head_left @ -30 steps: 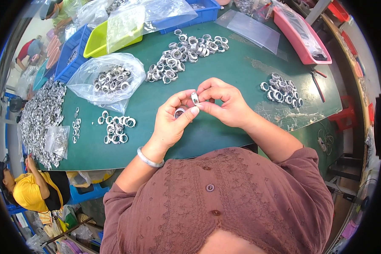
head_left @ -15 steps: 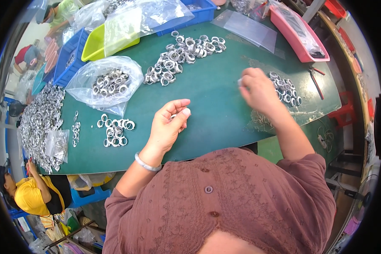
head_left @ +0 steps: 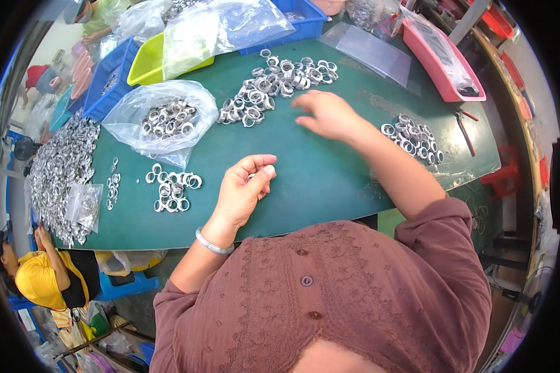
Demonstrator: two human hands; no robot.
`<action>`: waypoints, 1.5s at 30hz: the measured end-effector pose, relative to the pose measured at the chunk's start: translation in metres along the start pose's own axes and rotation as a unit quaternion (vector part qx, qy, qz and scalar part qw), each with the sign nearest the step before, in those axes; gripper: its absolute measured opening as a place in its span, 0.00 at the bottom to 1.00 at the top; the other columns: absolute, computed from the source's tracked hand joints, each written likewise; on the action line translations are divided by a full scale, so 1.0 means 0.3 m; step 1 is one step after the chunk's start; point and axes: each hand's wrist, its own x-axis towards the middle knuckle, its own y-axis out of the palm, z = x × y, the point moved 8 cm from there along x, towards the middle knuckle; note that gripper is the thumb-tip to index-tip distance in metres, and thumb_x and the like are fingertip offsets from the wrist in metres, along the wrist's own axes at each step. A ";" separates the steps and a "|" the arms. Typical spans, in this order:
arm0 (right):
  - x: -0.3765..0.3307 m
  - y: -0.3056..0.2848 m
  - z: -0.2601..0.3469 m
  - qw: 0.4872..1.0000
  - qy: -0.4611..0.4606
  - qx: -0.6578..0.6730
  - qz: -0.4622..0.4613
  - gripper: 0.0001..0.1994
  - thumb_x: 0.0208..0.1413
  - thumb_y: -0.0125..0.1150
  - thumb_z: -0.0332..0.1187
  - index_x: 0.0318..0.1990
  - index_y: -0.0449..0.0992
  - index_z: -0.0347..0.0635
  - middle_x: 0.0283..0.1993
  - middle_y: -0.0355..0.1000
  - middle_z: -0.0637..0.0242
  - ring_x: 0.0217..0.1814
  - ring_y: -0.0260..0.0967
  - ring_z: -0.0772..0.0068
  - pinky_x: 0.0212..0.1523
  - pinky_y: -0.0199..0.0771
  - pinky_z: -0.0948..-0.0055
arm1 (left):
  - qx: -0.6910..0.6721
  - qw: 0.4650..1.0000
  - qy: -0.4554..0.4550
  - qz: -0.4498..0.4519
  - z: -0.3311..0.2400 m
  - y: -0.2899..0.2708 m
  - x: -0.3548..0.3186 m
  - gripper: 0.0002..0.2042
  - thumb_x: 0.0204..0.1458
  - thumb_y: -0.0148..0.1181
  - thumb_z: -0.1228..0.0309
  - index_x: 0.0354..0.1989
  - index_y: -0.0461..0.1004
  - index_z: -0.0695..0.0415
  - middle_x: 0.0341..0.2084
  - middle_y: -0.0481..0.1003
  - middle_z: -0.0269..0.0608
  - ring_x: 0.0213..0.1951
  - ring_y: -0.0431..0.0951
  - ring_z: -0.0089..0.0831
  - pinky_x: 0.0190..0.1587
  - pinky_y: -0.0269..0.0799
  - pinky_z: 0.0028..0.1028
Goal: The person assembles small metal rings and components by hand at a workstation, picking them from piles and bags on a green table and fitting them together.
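Right hand (head_left: 323,115) — thumb and fingers apart, near heaped metal rings (head_left: 272,86), left hand (head_left: 242,188) — curled, can't tell if gripping, green table (head_left: 323,177) beneath

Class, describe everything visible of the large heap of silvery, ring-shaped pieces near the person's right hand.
The large heap of silvery, ring-shaped pieces consists of many small open bands that look metallic. They overlap at mixed angles in an irregular, slanting strip, its near end beside the clear plastic bag. The heap rests on the green tabletop. The right hand is close by; contact is unclear.
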 end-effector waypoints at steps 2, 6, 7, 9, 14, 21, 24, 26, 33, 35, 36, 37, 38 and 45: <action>0.073 0.054 0.009 1.000 0.015 0.015 -0.012 0.14 0.44 0.59 0.36 0.40 0.73 0.45 0.39 0.70 0.60 0.44 0.67 0.57 0.45 0.67 0.63 | 0.003 1.000 -0.001 -0.006 -0.003 -0.006 -0.004 0.10 0.51 0.53 0.73 0.41 0.70 0.62 0.25 0.71 0.32 0.20 0.64 0.13 0.21 0.58 0.13; 0.155 0.113 0.018 0.999 0.017 0.009 -0.028 0.10 0.43 0.59 0.35 0.34 0.76 0.43 0.36 0.72 0.61 0.40 0.69 0.58 0.42 0.68 0.64 | 0.004 1.000 0.004 -0.021 -0.010 -0.035 -0.024 0.10 0.51 0.53 0.73 0.41 0.70 0.62 0.25 0.71 0.33 0.20 0.64 0.13 0.21 0.58 0.13; 0.159 0.110 0.015 0.998 0.010 0.018 -0.052 0.08 0.42 0.61 0.34 0.30 0.76 0.42 0.34 0.72 0.60 0.37 0.70 0.61 0.38 0.69 0.66 | 0.004 1.000 0.005 -0.022 -0.012 -0.039 -0.025 0.10 0.51 0.53 0.73 0.41 0.70 0.62 0.25 0.71 0.33 0.20 0.64 0.13 0.21 0.58 0.13; 0.142 0.105 0.006 0.992 0.009 0.120 -0.035 0.08 0.41 0.62 0.34 0.30 0.76 0.41 0.32 0.71 0.61 0.35 0.69 0.63 0.37 0.68 0.67 | 0.002 0.999 0.010 -0.031 -0.013 -0.050 -0.028 0.10 0.51 0.53 0.73 0.41 0.70 0.62 0.25 0.71 0.32 0.20 0.64 0.13 0.21 0.59 0.13; 0.032 0.086 0.068 0.884 0.012 0.465 0.054 0.07 0.44 0.62 0.28 0.31 0.75 0.37 0.29 0.71 0.69 0.32 0.66 0.80 0.33 0.66 0.76 | 0.003 0.998 0.034 -0.052 -0.031 -0.048 0.001 0.14 0.51 0.52 0.74 0.46 0.66 0.61 0.26 0.70 0.32 0.20 0.64 0.13 0.21 0.58 0.13; -0.097 0.021 0.169 0.837 -0.044 0.544 0.039 0.03 0.46 0.60 0.24 0.30 0.74 0.36 0.37 0.70 0.67 0.40 0.66 0.77 0.42 0.66 0.77 | 0.073 0.979 0.190 0.001 -0.112 0.034 0.030 0.21 0.47 0.57 0.78 0.52 0.64 0.59 0.30 0.68 0.29 0.26 0.65 0.12 0.27 0.62 0.12; -0.113 0.064 0.158 0.778 0.033 0.626 0.051 0.04 0.48 0.60 0.29 0.30 0.75 0.37 0.30 0.71 0.71 0.30 0.64 0.83 0.33 0.65 0.82 | 0.091 0.975 0.204 -0.002 -0.109 0.045 0.037 0.17 0.47 0.57 0.77 0.48 0.67 0.60 0.30 0.69 0.29 0.26 0.65 0.12 0.27 0.62 0.12; -0.120 0.066 0.160 0.784 0.047 0.616 0.063 0.05 0.49 0.59 0.30 0.30 0.75 0.38 0.29 0.71 0.72 0.29 0.63 0.84 0.32 0.64 0.82 | 0.077 0.977 0.196 -0.006 -0.106 0.048 0.036 0.16 0.47 0.58 0.77 0.46 0.68 0.60 0.30 0.69 0.29 0.26 0.65 0.12 0.27 0.62 0.12; -0.133 0.075 0.168 0.779 0.049 0.620 0.083 0.08 0.52 0.57 0.33 0.33 0.75 0.38 0.29 0.71 0.71 0.28 0.63 0.83 0.31 0.64 0.81 | 0.054 0.983 0.177 -0.010 -0.110 0.045 0.030 0.12 0.48 0.58 0.76 0.42 0.70 0.60 0.29 0.70 0.28 0.25 0.64 0.12 0.26 0.61 0.13; -0.133 0.072 0.168 0.776 0.042 0.624 0.080 0.08 0.52 0.57 0.33 0.33 0.75 0.38 0.29 0.70 0.72 0.28 0.63 0.83 0.31 0.65 0.81 | 0.059 0.982 0.177 -0.012 -0.111 0.047 0.029 0.12 0.48 0.58 0.76 0.42 0.70 0.60 0.29 0.70 0.28 0.25 0.64 0.12 0.26 0.61 0.13; -0.134 0.071 0.168 0.773 0.036 0.628 0.079 0.08 0.52 0.57 0.33 0.33 0.74 0.38 0.29 0.70 0.72 0.28 0.63 0.83 0.31 0.65 0.81 | 0.064 0.982 0.176 -0.014 -0.112 0.047 0.029 0.12 0.48 0.58 0.76 0.42 0.70 0.60 0.29 0.70 0.28 0.25 0.64 0.12 0.26 0.61 0.12; -0.135 0.073 0.165 0.773 0.036 0.628 0.077 0.08 0.52 0.57 0.33 0.33 0.74 0.38 0.29 0.70 0.72 0.28 0.63 0.83 0.31 0.65 0.81 | 0.064 0.982 0.176 -0.013 -0.113 0.049 0.028 0.12 0.48 0.58 0.76 0.42 0.70 0.60 0.29 0.70 0.28 0.25 0.64 0.12 0.26 0.61 0.12; -0.135 0.074 0.164 0.775 0.031 0.627 0.077 0.07 0.52 0.57 0.33 0.33 0.74 0.38 0.29 0.70 0.72 0.28 0.63 0.83 0.31 0.65 0.81 | 0.067 0.982 0.175 -0.011 -0.115 0.051 0.028 0.12 0.48 0.58 0.76 0.42 0.70 0.60 0.29 0.71 0.28 0.25 0.64 0.12 0.26 0.61 0.12; -0.141 0.072 0.156 0.789 0.018 0.610 0.071 0.06 0.52 0.57 0.31 0.31 0.74 0.39 0.28 0.70 0.73 0.29 0.62 0.83 0.32 0.64 0.81 | 0.066 0.982 0.175 0.004 -0.117 0.058 0.026 0.13 0.48 0.58 0.76 0.42 0.69 0.62 0.28 0.71 0.32 0.29 0.69 0.16 0.32 0.65 0.16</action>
